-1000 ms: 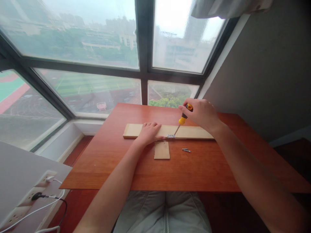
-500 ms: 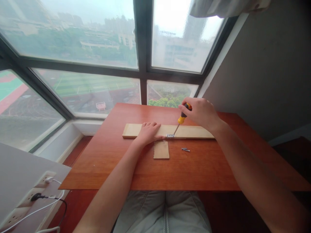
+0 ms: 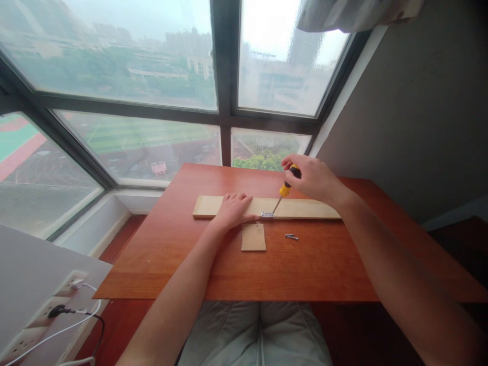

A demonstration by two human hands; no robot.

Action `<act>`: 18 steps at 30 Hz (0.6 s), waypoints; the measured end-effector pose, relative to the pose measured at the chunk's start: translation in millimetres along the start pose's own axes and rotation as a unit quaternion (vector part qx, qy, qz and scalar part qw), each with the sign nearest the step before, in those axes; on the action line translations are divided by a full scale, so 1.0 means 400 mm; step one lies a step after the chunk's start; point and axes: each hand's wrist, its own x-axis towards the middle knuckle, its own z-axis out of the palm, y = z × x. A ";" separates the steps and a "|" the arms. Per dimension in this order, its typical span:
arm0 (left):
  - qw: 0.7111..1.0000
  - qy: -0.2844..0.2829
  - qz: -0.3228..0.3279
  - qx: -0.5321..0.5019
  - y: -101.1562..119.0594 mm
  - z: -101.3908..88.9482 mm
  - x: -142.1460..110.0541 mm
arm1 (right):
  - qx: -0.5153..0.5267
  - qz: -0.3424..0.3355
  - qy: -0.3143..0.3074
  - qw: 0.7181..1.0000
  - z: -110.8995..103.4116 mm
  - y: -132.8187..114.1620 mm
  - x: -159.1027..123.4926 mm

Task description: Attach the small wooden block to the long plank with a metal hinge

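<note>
A long pale wooden board [image 3: 305, 207] lies crosswise on the reddish-brown table. My left hand [image 3: 233, 209] grips it left of centre, fingers over the top and thumb along the near edge. Beside that thumb, a small silver metal fitting [image 3: 267, 215] sits at the board's near edge; its exact kind is unclear. My right hand [image 3: 310, 175] is closed around the handle of a yellow-and-black screwdriver [image 3: 284, 189]. The tilted shaft runs down to the right end of the fitting, where the tip's exact contact is too small to make out.
A small square wooden piece [image 3: 253, 237] rests in front of the board. A few screws [image 3: 292, 237] lie to its right on the table [image 3: 171, 264]. Windows [image 3: 152, 132] stand behind the table, and plugged-in cables [image 3: 87, 310] hang at the lower left.
My right hand has shifted its fingers slightly on the screwdriver handle. The left hand, board and fitting stay in place; the whole view has tilted up a little.
</note>
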 end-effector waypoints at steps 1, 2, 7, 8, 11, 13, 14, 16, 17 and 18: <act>1.000 0.000 0.000 0.000 0.000 0.000 0.000 | 0.030 -0.013 -0.016 0.999 -0.002 0.001 -0.001; 1.000 0.001 0.000 0.001 0.000 0.001 0.000 | 0.053 -0.021 -0.032 0.998 -0.004 0.002 -0.002; 1.000 0.008 0.002 0.002 0.000 0.003 -0.001 | -0.017 0.015 0.004 1.000 -0.002 -0.001 0.000; 1.000 0.009 0.002 0.002 0.000 0.003 -0.001 | -0.043 0.025 0.018 0.999 0.001 -0.002 0.002; 1.000 0.008 0.000 0.005 0.000 0.003 -0.001 | -0.066 0.027 0.028 0.997 0.009 -0.001 0.006; 1.000 0.009 0.004 0.006 0.000 0.002 -0.001 | -0.052 0.015 0.026 0.998 0.012 0.001 0.007; 1.000 0.010 0.006 0.007 0.000 0.002 -0.002 | -0.044 0.012 0.024 0.999 0.012 0.002 0.007; 1.000 0.011 0.008 0.008 0.000 0.002 -0.002 | -0.033 0.009 0.018 0.999 0.011 0.002 0.007; 1.000 0.012 0.008 0.009 0.000 0.002 -0.002 | -0.030 0.009 0.015 0.999 0.010 0.000 0.007; 1.000 0.014 0.008 0.011 0.000 0.002 -0.002 | -0.032 0.010 0.014 0.999 0.009 -0.001 0.006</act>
